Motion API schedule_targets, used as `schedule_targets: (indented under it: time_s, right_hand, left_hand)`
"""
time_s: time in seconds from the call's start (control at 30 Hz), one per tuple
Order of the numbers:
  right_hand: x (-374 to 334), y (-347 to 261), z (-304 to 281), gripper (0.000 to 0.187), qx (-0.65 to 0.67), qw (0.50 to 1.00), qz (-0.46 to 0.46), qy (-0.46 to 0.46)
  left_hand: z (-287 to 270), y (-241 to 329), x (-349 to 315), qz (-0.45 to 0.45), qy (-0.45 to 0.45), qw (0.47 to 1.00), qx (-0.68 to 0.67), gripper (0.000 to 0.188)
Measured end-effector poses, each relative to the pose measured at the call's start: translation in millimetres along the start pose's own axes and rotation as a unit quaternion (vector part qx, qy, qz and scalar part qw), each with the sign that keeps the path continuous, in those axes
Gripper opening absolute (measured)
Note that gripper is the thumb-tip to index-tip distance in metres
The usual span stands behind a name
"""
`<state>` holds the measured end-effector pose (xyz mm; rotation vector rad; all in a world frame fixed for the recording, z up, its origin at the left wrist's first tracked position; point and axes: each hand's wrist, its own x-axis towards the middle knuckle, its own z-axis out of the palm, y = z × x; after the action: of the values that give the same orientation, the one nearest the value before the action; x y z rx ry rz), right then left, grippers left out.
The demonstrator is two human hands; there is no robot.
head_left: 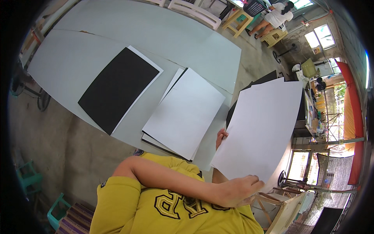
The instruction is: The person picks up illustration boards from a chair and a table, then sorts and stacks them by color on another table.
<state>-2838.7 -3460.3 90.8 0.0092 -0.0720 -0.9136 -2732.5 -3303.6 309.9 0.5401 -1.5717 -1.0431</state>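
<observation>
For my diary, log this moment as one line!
left grip: at white sheets, lower corner | right grip: holds left edge | table: black-topped stack, white-topped stack

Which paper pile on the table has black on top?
The left pile: its top is black, with white showing at the right edge. The pile beside it has a white top.

Pale grey table [117, 23]: black sheet [119, 89] atop white sheet [147, 59]; black-and-white stack [185, 113] beside.
</observation>
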Motion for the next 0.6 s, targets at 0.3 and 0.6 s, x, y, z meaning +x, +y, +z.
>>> schedule_targets:
  time_s: [0.3,0.6]
  right_hand:
    - [-34,-39,-21,0.055,-0.249,0.945,-0.072,0.201]
    - [-31,-66,-19,0.05,-0.539,0.774,-0.05,0.328]
  left_hand:
    - [-61,-8,-31,-0.181,0.085,0.979,-0.049,0.04]
    - [-138,-150,-211,-0.332,0.17,0.837,0.4,0.035]
